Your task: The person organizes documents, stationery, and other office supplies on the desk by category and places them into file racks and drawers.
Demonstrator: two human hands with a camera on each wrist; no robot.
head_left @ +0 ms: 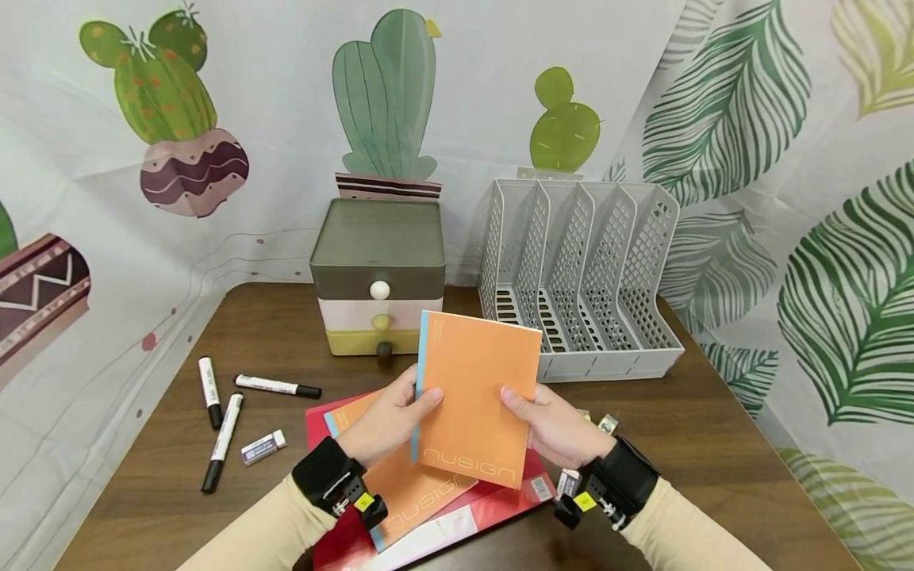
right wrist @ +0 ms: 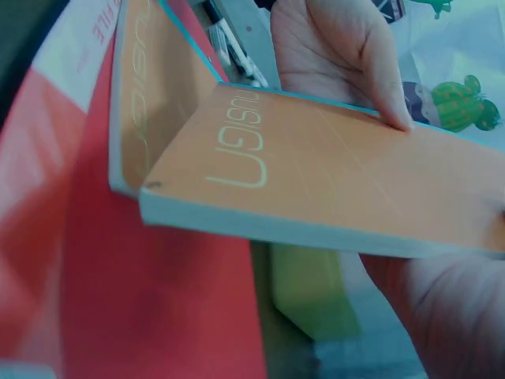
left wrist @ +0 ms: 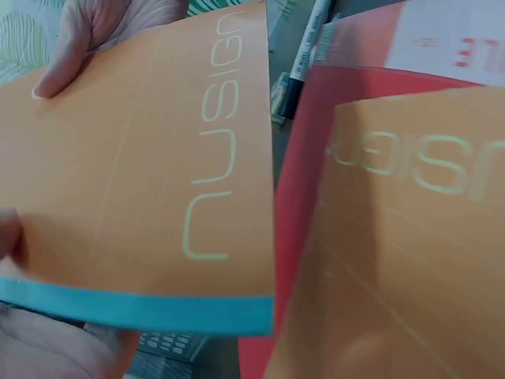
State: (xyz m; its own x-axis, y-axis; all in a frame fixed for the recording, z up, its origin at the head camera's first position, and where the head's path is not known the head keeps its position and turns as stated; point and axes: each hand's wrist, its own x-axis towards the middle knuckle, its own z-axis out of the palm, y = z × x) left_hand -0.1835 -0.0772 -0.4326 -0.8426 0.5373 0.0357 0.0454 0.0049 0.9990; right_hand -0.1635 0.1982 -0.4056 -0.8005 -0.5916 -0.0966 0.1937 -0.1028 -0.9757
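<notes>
Holding: both hands keep one orange notebook [head_left: 477,396] lifted above the table [head_left: 714,444], tilted so that its cover faces the person.
Left hand: the left hand [head_left: 389,420] grips the notebook at the blue spine edge, thumb on the cover, the other fingers behind it.
Right hand: the right hand [head_left: 553,424] grips the opposite, open edge, thumb on the cover, the other fingers curled under.
Long axis: the notebook stands almost upright, its long side running from the person toward the back of the table, leaning a little to the right at the top.
Which hand is nearer: both hands touch it at about the same height, one on each long edge; neither is clearly nearer.
Under it: a second orange notebook [head_left: 410,484] lies flat on a red folder [head_left: 500,496], directly below the lifted one and apart from it.
Rack: the grey file rack [head_left: 578,277] stands behind and to the right, its slots open toward the person, near the top edge of the lifted notebook.
Drawers: a small drawer box [head_left: 378,277] stands behind and to the left, just beside the rack.
Left side: three markers [head_left: 224,432] and an eraser [head_left: 263,446] lie well apart from the hands.
Right side: some small clips [head_left: 607,423] lie just behind the right wrist.
Open room: I judge the bare table to the right of the folder and in front of the rack gives free space for moving.
</notes>
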